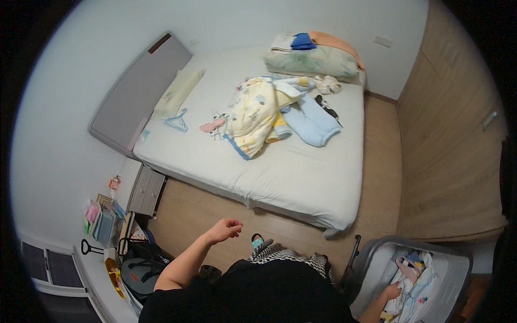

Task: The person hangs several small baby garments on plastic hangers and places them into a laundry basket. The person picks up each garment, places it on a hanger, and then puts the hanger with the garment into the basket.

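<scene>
My left hand (pixel 225 231) hangs in the air over the floor, between me and the bed, its fingers loosely curled and holding nothing. Down at my right, my right hand (pixel 391 291) is inside a large grey plastic bin (pixel 447 296) and pinches white cloth (pixel 398 303). Mixed garments (pixel 418 274) lie around that hand, among them white, pink and blue pieces. On the bed, a yellow patterned quilted cloth (pixel 254 113) lies heaped beside light blue trousers (pixel 313 121).
The bed (pixel 299 177) also bears blue hangers (pixel 177 121), a pink cloth (pixel 213 125), a pillow (pixel 177 95) and a rolled floral quilt (pixel 315 62). A wooden wardrobe (pixel 448 133) stands right. Bags (pixel 139 274) and a bedside cabinet (pixel 147 189) are left. A dark bar (pixel 351 258) rises beside the bin.
</scene>
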Demonstrator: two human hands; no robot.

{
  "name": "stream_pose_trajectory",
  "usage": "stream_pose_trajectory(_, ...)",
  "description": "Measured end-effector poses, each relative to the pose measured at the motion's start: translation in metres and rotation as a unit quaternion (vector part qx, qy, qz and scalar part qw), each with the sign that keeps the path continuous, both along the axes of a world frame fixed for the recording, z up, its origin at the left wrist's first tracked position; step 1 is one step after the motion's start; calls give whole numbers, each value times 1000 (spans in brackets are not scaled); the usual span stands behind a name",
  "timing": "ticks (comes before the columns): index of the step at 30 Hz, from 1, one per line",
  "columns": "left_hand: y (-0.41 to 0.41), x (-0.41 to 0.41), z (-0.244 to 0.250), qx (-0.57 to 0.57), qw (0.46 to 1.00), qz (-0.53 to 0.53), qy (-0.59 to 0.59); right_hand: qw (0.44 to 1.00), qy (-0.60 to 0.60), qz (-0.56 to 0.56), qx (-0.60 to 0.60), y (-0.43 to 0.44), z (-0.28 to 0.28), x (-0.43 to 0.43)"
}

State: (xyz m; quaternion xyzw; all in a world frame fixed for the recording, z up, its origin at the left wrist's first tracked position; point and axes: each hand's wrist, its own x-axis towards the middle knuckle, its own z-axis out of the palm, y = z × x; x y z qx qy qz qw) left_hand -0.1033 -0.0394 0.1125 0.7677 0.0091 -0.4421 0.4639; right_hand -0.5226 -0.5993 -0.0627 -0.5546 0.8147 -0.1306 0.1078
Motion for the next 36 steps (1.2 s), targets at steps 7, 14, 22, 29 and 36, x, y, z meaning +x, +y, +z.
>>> stream_pose_trajectory(7,144,21,-33,-14,986,164,3,916,-301,221,-143,89,13,165)
stream_pose_trajectory(14,239,40,-48,-9,965,262,21,827,-453,331,38,202,55,337)
stream_pose_trajectory(22,248,89,-74,-55,954,290,43,791,-442,416,81,255,69,433)
stream_pose_trajectory(29,257,150,-74,-25,947,318,46,698,-490,468,233,315,45,560)
stream_pose_trajectory(36,252,234,-98,21,962,271,-7,603,-490,506,374,434,23,675)
